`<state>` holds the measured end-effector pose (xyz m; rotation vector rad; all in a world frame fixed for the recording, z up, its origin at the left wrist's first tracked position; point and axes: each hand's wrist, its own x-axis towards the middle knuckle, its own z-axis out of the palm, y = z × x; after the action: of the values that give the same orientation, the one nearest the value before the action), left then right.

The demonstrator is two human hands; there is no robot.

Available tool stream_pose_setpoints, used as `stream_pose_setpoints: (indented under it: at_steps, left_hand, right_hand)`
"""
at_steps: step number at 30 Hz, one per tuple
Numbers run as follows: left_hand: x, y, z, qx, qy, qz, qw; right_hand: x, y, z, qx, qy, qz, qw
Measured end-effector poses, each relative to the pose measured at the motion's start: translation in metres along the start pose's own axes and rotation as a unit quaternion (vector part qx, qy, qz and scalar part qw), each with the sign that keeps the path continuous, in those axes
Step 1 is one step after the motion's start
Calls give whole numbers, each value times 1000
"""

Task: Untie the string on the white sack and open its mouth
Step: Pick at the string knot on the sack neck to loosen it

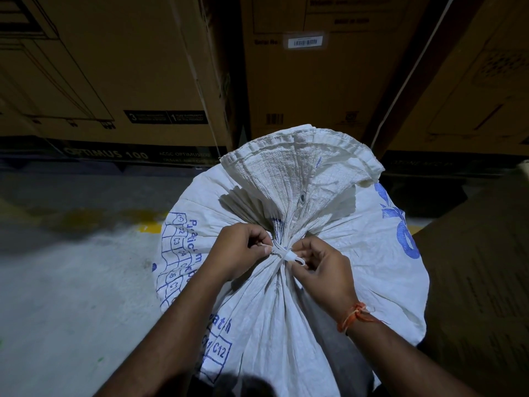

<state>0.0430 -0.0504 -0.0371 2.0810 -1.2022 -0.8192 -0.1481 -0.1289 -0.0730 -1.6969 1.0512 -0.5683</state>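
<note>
A full white woven sack (343, 253) with blue print stands on the floor in front of me. Its neck is gathered tight, and the loose top fans out above the tie. A white string (286, 253) is knotted around the neck. My left hand (243, 250) pinches one end of the string on the left of the knot. My right hand (320, 270), with an orange thread on its wrist, pinches a loop of the string on the right. The sack's mouth is closed.
Large brown cardboard cartons (114, 67) are stacked close behind the sack. Another carton (481, 282) stands against the sack's right side. Grey concrete floor (71, 282) with a yellow painted mark lies to the left.
</note>
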Motion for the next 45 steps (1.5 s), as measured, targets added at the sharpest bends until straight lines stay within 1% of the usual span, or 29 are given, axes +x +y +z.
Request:
stream_pose_setpoints:
  at_steps: [6,11,25,31,35,45]
  left_hand:
    - [-2,0,1,4,3,2,1000]
    - [-1,-7,-6,-52,10,-11,999]
    - [-4,-2,-4,-25,14,-13,1000]
    - [-6,-3,-2,-33,18,-18,999]
    - [-4,-4,-5,-66,14,-30,997]
    - [-1,-5,-5,-49,12,-28,998]
  right_hand:
    - [-1,-1,0,-6,2,-2,1000]
    - [-1,-2,1,-5,6,-5,1000]
    - [-3,-4,2,-8,15,-3,1000]
    - [-4,-8,1,-15,16,-8,1000]
    - [-3,-9,1,-6,12,-8,1000]
    - [-2,-7,1,-16,11,-11,1000]
